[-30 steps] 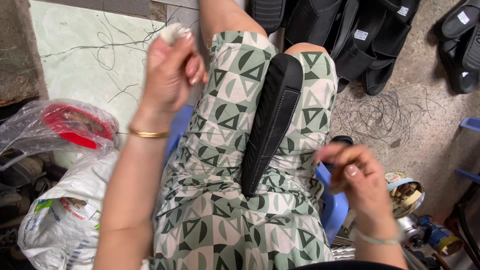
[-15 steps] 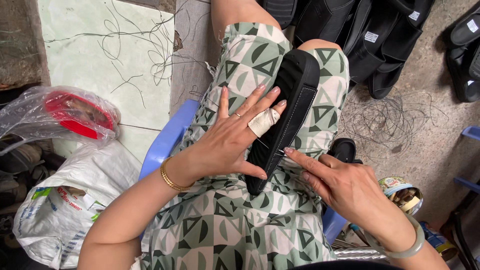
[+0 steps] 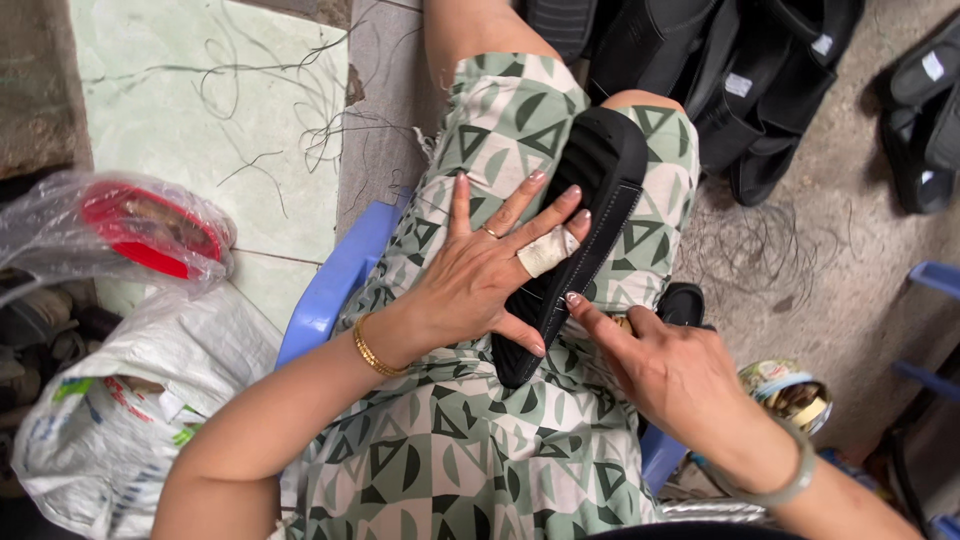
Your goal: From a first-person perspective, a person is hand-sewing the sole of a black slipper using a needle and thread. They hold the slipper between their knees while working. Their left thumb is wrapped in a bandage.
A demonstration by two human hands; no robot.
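Note:
A long black shoe sole lies along my lap on green patterned trousers. My left hand rests flat on its lower half, fingers spread; one finger wears a pale bandage and the thumb curls over the sole's near end. My right hand is beside the sole, its index fingertip touching the right edge. Neither hand holds anything else that I can see.
I sit on a blue plastic stool. A pile of black soles and straps lies ahead on the floor. A red lid in clear plastic and a white sack are at left. An open tin stands at right.
My left hand came down from above with a pale scrap and now lies flat on the sole. My right hand moved up to the sole's edge. The view shifted slightly.

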